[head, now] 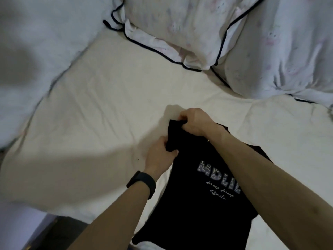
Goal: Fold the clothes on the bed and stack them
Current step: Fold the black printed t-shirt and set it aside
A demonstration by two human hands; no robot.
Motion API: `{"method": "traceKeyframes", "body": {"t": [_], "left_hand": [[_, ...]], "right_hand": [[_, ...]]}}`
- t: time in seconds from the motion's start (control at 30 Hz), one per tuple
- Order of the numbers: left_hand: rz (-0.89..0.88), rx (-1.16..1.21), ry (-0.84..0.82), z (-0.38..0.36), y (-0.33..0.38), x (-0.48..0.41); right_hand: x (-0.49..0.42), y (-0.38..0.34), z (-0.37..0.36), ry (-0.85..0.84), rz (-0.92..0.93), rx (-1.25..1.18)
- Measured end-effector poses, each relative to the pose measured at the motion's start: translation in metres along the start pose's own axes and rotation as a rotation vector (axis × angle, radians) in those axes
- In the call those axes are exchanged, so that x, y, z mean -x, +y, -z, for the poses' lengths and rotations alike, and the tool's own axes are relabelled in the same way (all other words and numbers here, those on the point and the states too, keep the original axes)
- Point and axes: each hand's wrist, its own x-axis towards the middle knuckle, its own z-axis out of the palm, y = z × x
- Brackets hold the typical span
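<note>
A black T-shirt (189,204) with pale lettering lies print-up on the cream bed sheet (100,109), near the bed's front edge. My left hand (160,157) pinches the shirt's left sleeve area at its lower side. My right hand (196,121) grips the same bunched black cloth higher up, its forearm crossing over the shirt and hiding part of the print. A black band sits on my left wrist.
A pillow (180,27) with dark piping lies at the head of the bed. A bunched printed quilt (281,51) lies to the right. A pale blanket or wall (36,42) rises on the left. The bed's front-left edge drops to a dark floor (54,231).
</note>
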Motion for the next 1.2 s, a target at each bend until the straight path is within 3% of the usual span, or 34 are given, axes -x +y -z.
{"method": "traceKeyframes", "body": {"t": [0.1,0.2,0.27,0.33,0.43,0.57,0.67,0.93,1.07,1.2], "left_hand": [[-0.232,-0.051,0.138,-0.005,0.011,0.012],[-0.687,-0.354,0.286,-0.024,0.014,0.031],[-0.918,-0.505,0.228,-0.039,0.014,0.041],[-1.001,-0.704,0.044,-0.050,0.010,0.048],[-0.890,-0.914,-0.178,-0.057,0.002,0.048],[-0.492,-0.823,-0.053,-0.051,-0.002,0.041],[-0.305,-0.620,-0.157,-0.044,-0.007,0.029],[-0.051,-0.417,-0.267,-0.040,0.003,0.017],[-0.102,-0.590,-0.210,-0.045,0.002,0.009],[-0.121,-0.617,-0.076,-0.043,-0.009,0.015]], "right_hand": [[0.028,0.008,-0.002,0.179,0.002,-0.259],[0.086,0.037,-0.016,0.406,-0.080,-0.535],[0.127,0.067,-0.035,0.481,-0.159,-0.640],[0.153,0.093,-0.054,0.365,-0.266,-0.576],[0.166,0.120,-0.077,0.152,-0.378,-0.566],[0.132,0.114,-0.074,0.254,-0.420,-0.718],[0.094,0.106,-0.072,0.259,-0.430,-0.659],[0.039,0.104,-0.053,0.275,-0.431,-0.923],[0.031,0.107,-0.044,0.298,-0.404,-0.738],[0.022,0.100,-0.044,0.345,-0.349,-0.927]]}}
